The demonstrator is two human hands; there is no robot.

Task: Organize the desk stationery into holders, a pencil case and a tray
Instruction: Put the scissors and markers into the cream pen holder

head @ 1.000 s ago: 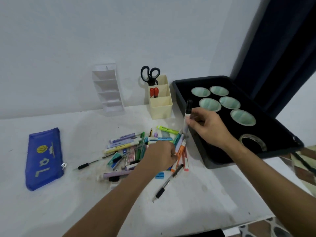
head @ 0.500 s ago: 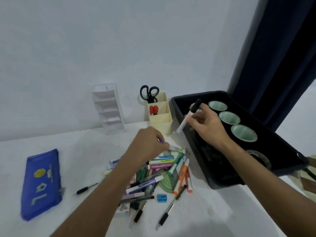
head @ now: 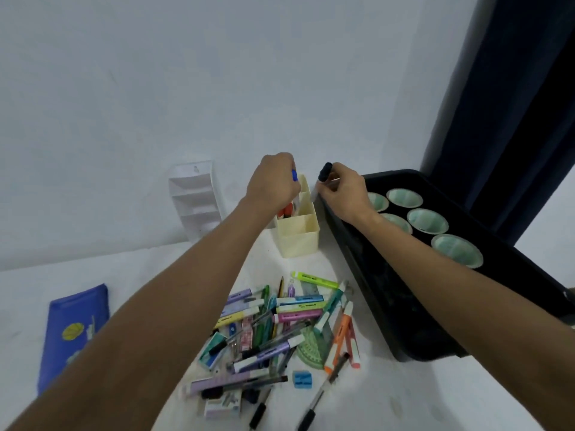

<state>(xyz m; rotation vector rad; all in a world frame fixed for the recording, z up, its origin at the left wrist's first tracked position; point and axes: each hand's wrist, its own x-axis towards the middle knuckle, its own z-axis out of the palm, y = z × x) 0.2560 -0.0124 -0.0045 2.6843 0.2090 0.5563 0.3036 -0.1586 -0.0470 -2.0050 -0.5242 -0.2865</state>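
A cream holder (head: 300,231) with stepped compartments stands at the back of a white desk (head: 404,396), against a pale wall. Both bare hands are over it. The left hand (head: 273,185) is closed around a pen with a blue tip (head: 294,175), held above the holder's rear compartments; red-handled items (head: 286,210) show inside just below the hand. The right hand (head: 340,191) pinches a marker (head: 323,174) with a black cap, its cap pointing up, just right of the holder's top edge.

Left of the holder, a white tiered organizer (head: 196,200) leans by the wall. To the right, touching the right wrist's side of the scene, sits a black tray (head: 404,331) holding pale green bowls (head: 427,220).

Nearer the viewer, a loose pile of stationery (head: 277,325) lies on the desk: highlighters, pens, a green protractor (head: 314,348), an orange marker (head: 339,340), a blue sharpener (head: 302,378). A blue pencil case (head: 71,331) lies flat at far left, well apart from the pile.
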